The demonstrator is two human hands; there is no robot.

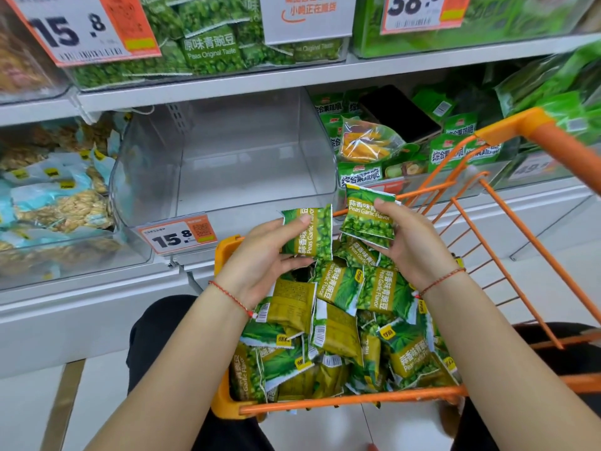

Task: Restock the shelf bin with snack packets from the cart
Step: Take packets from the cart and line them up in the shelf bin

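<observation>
Supermarket shelves (227,89) stacked with green snack bags fill the background, with one clear shelf bin (227,164) standing bare above a price tag. Below it, an orange cart (507,242) holds a loose heap of packets (338,336) — garlic peas, by the labels. Each hand grips one: the left hand (260,258) pinches a packet (309,234) by its side, the right hand (409,242) another (367,216). Light, crinkly, probably slippery — best held across the flat faces.
</observation>
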